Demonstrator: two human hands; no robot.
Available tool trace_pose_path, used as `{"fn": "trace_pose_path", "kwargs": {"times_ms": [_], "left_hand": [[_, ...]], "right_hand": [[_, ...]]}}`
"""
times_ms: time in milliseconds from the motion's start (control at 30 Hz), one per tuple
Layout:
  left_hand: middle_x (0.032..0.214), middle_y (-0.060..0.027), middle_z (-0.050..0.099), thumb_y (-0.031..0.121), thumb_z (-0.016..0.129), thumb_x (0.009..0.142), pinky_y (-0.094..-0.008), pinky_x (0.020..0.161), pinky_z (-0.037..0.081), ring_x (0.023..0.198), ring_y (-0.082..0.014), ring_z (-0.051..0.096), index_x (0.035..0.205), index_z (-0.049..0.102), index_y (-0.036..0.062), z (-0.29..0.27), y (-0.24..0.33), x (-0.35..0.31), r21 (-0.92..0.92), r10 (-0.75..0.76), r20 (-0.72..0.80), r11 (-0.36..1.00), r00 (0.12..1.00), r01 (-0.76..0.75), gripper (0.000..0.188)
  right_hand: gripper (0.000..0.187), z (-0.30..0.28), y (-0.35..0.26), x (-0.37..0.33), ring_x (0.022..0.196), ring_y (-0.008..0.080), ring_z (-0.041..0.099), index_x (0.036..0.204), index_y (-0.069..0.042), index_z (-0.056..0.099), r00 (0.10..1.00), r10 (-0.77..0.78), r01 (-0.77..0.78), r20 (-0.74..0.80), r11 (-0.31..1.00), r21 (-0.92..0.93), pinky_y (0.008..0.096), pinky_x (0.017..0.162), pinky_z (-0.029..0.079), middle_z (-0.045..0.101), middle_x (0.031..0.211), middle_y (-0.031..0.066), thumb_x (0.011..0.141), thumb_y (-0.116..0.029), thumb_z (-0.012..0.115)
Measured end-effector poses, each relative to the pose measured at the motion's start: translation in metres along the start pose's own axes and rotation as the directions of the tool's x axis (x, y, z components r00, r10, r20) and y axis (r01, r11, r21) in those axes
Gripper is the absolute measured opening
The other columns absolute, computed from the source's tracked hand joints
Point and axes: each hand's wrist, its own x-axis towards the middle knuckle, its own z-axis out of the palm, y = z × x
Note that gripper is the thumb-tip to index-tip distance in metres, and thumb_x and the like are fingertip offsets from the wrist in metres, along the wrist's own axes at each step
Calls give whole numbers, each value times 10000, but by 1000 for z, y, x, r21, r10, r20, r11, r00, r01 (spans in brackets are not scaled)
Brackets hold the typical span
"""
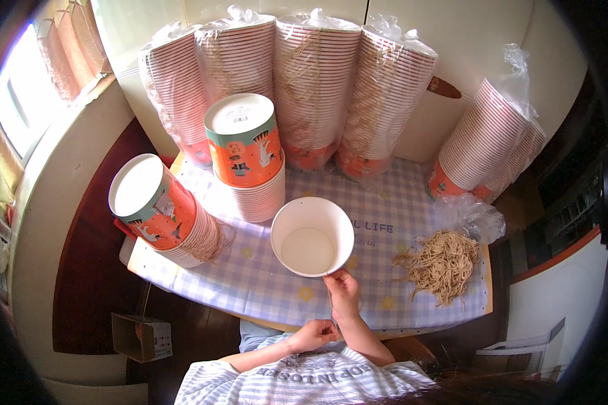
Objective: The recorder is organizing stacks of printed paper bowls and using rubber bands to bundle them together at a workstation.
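A white paper bucket stands mouth up at the middle of the table, its inside bare. At its near rim is my right hand, fingers closed in a pinch where a thin beige cord meets the rim. That cord runs down toward my left hand, which is low in front of my body with its fingertips pinched together at the cord's lower end. Exactly how the cord passes the rim is too small to make out. To the right lies a loose heap of beige cords.
Two upside-down stacks of orange-and-green printed buckets, one upright and one leaning, are at left; cords hang on the leaning one. Tall plastic-wrapped stacks line the back, with more wrapped stacks at right. Crumpled clear plastic touches the heap.
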Motion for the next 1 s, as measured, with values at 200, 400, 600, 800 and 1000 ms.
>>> {"fn": "trace_pose_path", "kwargs": {"times_ms": [200, 400, 600, 800, 1000], "left_hand": [[769, -19, 590, 98, 559, 842, -224, 665, 433, 726, -73, 525, 840, 562, 2, 0, 7, -2, -101, -53, -10, 994, 999, 51, 96], [792, -12, 583, 164, 514, 886, -216, 686, 425, 756, -61, 513, 897, 558, 3, -1, 12, -11, -124, -21, 64, 992, 998, 29, 167], [806, 11, 563, 213, 478, 912, -226, 718, 423, 781, -62, 497, 951, 560, -9, -13, 34, -24, -78, -35, 109, 996, 993, 44, 240], [804, -10, 581, 194, 476, 912, -226, 686, 418, 744, -80, 495, 962, 578, -5, -51, 48, -44, -64, -43, 44, 997, 998, 46, 230], [803, -13, 597, 163, 522, 889, -220, 638, 437, 706, -69, 516, 932, 594, -9, -73, 70, -63, 96, 3, -27, 995, 1000, -1, 192]], "right_hand": [[48, -6, -4, 2, 672, 42, 485, 810, -46, 568, 999, 30, -28, 39, 999, -45, 177, 639, 391, 557, 758, -23, 795, -17, 603], [93, -15, -19, -9, 587, 68, 477, 909, -31, 551, 947, 235, -199, 220, 965, -172, 197, 534, 401, 578, 779, 27, 830, -80, 560], [131, -44, -29, -26, 556, 53, 442, 944, -16, 552, 866, 357, -256, 350, 918, -303, 184, 499, 360, 562, 729, 29, 865, -111, 509], [185, -57, -53, -29, 537, 42, 373, 905, -15, 576, 876, 348, -280, 333, 931, -235, 174, 484, 294, 449, 602, -27, 894, -164, 467], [173, -89, -65, -14, 481, 84, 380, 823, -20, 553, 965, 219, -212, 144, 975, -65, 220, 486, 308, 429, 532, -13, 864, -178, 497]]}}
